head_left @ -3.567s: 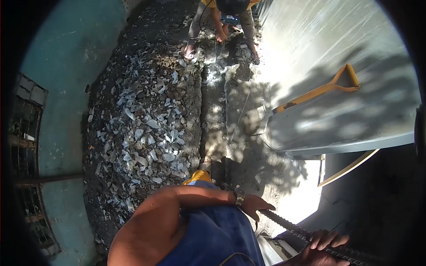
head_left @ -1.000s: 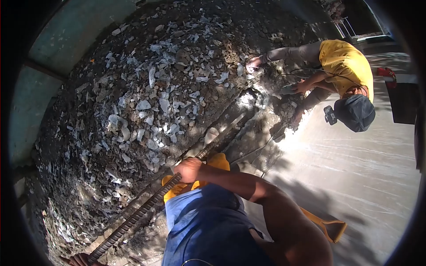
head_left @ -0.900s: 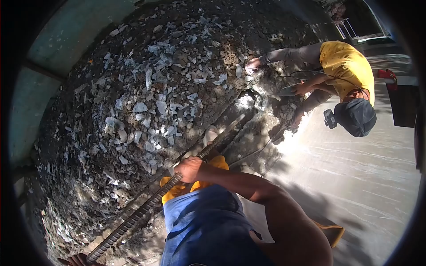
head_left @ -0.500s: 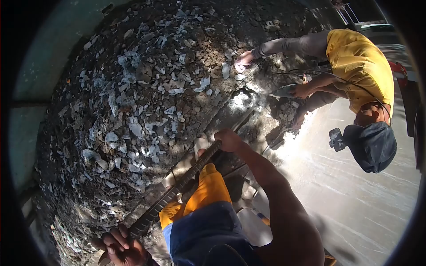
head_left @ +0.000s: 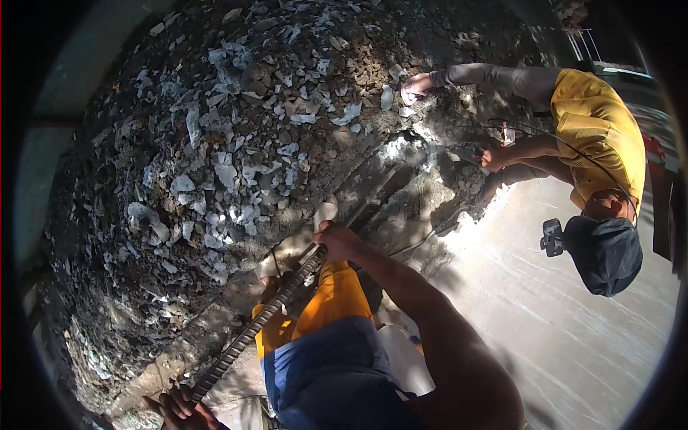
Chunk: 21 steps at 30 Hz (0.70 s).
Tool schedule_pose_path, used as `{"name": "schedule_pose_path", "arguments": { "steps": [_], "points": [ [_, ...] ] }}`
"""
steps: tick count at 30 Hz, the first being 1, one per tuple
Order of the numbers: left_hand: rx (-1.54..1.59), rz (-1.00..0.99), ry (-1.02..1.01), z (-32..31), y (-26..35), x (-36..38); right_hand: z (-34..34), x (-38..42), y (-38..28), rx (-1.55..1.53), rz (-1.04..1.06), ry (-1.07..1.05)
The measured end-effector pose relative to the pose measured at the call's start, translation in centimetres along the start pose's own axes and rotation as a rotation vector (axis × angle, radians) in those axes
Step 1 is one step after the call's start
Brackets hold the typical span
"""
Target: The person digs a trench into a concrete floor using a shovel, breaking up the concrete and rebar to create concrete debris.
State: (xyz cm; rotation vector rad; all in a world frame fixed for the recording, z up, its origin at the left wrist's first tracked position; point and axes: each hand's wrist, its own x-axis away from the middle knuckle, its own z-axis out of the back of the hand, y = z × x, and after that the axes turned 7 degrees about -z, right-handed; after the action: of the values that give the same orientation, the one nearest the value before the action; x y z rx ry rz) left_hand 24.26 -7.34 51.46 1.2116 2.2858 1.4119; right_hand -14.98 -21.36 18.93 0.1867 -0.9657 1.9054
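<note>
A long, dark ribbed bar [head_left: 251, 330] slants across the lower part of the head view. My right hand [head_left: 337, 240] is closed around its upper part, just above my orange-and-blue trousers. Down at the lower left, my left hand [head_left: 183, 410] has its fingers curled around the bar's lower end. Beyond my right hand, a dark rod-like length runs up towards a sunlit patch of broken ground; whether it is the same bar is hard to tell.
Broken rubble [head_left: 215, 172] covers the left and centre. At the right, a person in a yellow shirt [head_left: 598, 129] and dark cap bends over it, one hand [head_left: 416, 88] on the rubble, the other by the sunlit patch. A smooth pale floor [head_left: 559, 287] lies at lower right.
Both my hands and the bar have shifted left in the view, my left hand also lower. The other person appears slightly further right and lower, as the view has moved.
</note>
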Motion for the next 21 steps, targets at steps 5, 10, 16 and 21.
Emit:
{"name": "schedule_pose_path", "arguments": {
  "steps": [5,10,16,21],
  "points": [
    [-0.012,-0.177,0.037,3.7,4.6,-2.2,-1.7,-1.4,-6.4,-0.078,0.064,-0.161],
    [0.252,-0.158,0.210,11.7,10.2,-2.2,-1.9,0.6,-11.7,-0.097,0.135,-0.174],
    [0.208,-0.031,0.246,12.6,11.5,-0.2,1.6,2.1,-13.6,-0.095,0.028,-0.278],
    [0.258,-0.061,0.250,9.9,9.7,-0.2,1.3,2.3,-11.6,-0.070,0.041,-0.210]
  ]
}}
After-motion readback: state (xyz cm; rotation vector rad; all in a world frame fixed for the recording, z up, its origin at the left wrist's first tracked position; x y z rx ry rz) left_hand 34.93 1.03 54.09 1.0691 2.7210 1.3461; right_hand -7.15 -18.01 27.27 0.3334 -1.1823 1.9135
